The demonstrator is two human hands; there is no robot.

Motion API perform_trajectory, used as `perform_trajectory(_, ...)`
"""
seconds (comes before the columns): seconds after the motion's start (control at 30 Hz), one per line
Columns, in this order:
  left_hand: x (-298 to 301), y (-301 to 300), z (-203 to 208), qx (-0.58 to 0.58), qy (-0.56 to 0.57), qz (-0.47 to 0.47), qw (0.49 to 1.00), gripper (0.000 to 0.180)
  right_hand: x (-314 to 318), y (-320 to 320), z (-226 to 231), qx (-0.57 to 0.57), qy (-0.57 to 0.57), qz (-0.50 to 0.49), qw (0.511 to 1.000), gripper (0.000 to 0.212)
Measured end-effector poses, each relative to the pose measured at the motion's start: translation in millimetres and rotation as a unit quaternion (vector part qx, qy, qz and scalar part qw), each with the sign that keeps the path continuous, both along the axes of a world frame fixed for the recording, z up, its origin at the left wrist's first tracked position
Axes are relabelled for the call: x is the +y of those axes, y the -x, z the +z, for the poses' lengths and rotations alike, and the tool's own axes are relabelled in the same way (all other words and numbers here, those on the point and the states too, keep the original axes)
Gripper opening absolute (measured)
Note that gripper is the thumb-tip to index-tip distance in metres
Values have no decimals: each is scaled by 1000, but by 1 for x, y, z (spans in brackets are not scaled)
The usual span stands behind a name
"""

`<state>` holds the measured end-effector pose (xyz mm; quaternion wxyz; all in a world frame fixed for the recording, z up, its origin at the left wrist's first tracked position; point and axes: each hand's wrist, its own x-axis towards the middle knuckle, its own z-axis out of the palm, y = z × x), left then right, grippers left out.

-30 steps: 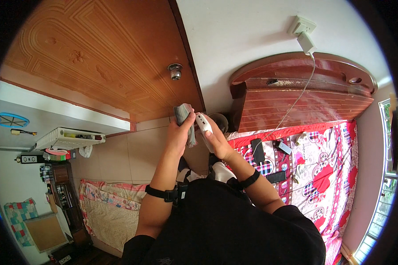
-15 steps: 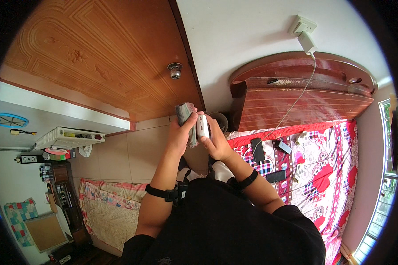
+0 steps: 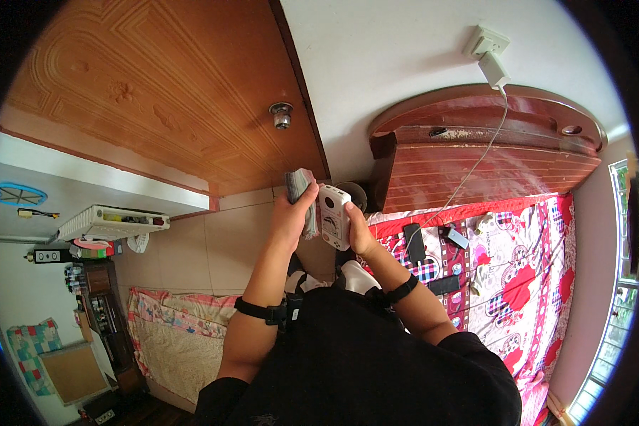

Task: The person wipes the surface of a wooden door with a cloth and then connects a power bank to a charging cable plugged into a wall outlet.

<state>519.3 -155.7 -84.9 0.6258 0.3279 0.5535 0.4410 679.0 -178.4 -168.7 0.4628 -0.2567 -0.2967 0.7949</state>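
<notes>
Left hand: raised in front of the chest, fingers curled and closed around a grey cloth. The thumb lies across the cloth's near side; the bundle sticks up above the fist and hangs a little below it.

Right hand: raised beside the left, fingers wrapped behind a white device, thumb along its right edge. The grip is closed on it. The device is oblong, upright, its face turned toward the camera, with a dark round mark and a small dark panel on it.

Cloth and device: just beside each other, the cloth's right edge touching or nearly touching the device's left edge; which, I cannot tell. Both are held over the tiled floor, in front of the door and left of the bed.

Wrists: a black strap on the left forearm, another black band on the right.

Surroundings: wooden door with round metal knob; dark red wooden headboard; bed with red patterned cover, a dark phone and small items lying on it; white charger in a wall socket, its cable running down to the bed; patterned mat on the floor, lower left; white shelf at left.
</notes>
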Motion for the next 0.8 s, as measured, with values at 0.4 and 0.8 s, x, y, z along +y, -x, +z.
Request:
perform_trajectory(0.4,3,0,-6,20,-3,14,1000,51,3,-9,9,-26,-10,40,999,79)
perform_trajectory(0.8,3,1,-6,27,25,12,999,48,3,-12,7,-14,39,80,996,82)
